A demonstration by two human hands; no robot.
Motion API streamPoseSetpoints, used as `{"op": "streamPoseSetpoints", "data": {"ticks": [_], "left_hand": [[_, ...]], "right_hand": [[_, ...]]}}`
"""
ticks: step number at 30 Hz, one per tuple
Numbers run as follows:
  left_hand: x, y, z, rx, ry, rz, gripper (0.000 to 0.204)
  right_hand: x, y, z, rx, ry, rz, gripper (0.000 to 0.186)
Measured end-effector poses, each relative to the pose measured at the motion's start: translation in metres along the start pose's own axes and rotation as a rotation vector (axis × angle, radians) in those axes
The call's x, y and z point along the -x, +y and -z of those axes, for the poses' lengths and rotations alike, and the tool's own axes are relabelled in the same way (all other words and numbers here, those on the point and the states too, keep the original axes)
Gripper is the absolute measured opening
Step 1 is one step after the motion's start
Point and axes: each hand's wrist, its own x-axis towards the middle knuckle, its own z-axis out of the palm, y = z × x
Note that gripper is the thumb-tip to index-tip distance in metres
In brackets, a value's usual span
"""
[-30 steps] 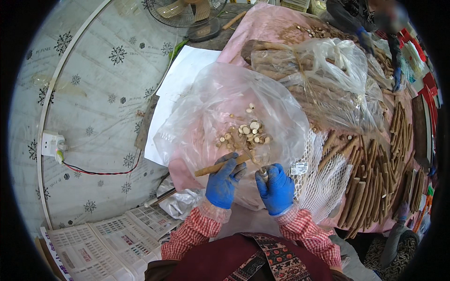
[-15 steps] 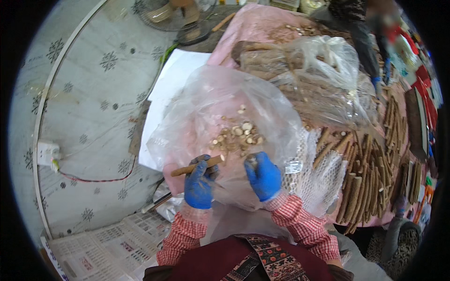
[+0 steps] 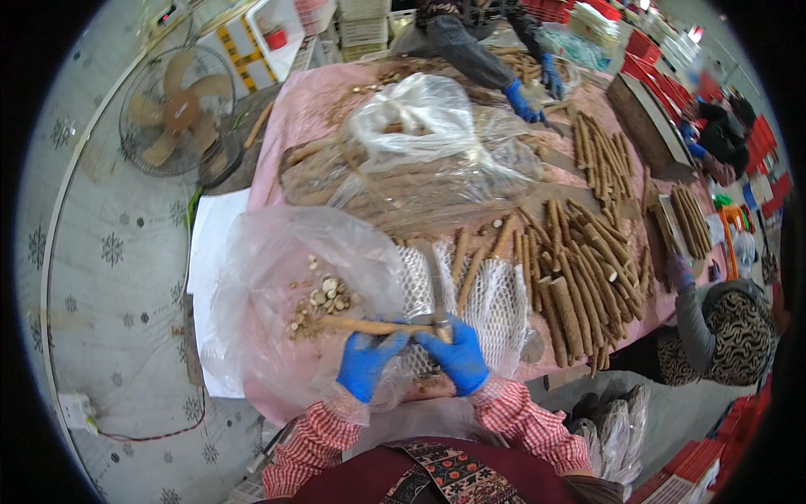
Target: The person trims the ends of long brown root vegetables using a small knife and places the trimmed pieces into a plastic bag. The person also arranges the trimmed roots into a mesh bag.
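Note:
My left hand (image 3: 369, 367) is closed around one slim brown yam root (image 3: 359, 325), held level with its end pointing left. Close beside it, my right hand (image 3: 457, 354) is closed at the root's other end, fingertips nearly meeting the left thumb. A long, flat, grey-brown knife (image 3: 434, 281) rises from the right hand's grip, its far end over white mesh netting (image 3: 495, 323). Below and left of the root, small pale cut yam ends (image 3: 329, 294) lie in a heap on a clear plastic bag (image 3: 260, 252). Both hands wear blue gloves.
Bundled roots in clear plastic (image 3: 403, 181) lie ahead. Many loose yam roots (image 3: 579, 302) are piled at the right on the pink cloth (image 3: 285, 109). A co-worker's gloved hand (image 3: 525, 102) works across the table; another person (image 3: 730, 336) sits at right. A fan (image 3: 178, 109) stands far left.
The view has swung right and outward. My hands have come together, with the yam root now spanning toward both. The knife has come into sight upright at my right hand.

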Motion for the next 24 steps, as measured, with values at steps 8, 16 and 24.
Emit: {"op": "streamPoseSetpoints", "data": {"ticks": [8,16,24], "left_hand": [[-0.079,-0.059,-0.102,-0.777,-0.371,0.006,0.047],[-0.160,-0.135,-0.154,-1.408,-0.266,0.070,0.043],[-0.181,-0.138,-0.160,-1.441,-0.249,0.222,0.051]], "right_hand": [[0.037,-0.046,0.217,0.254,0.914,0.342,0.022],[0.062,-0.045,0.370,0.743,1.241,0.624,0.020],[0.066,-0.012,0.400,0.920,1.161,0.374,0.019]]}}
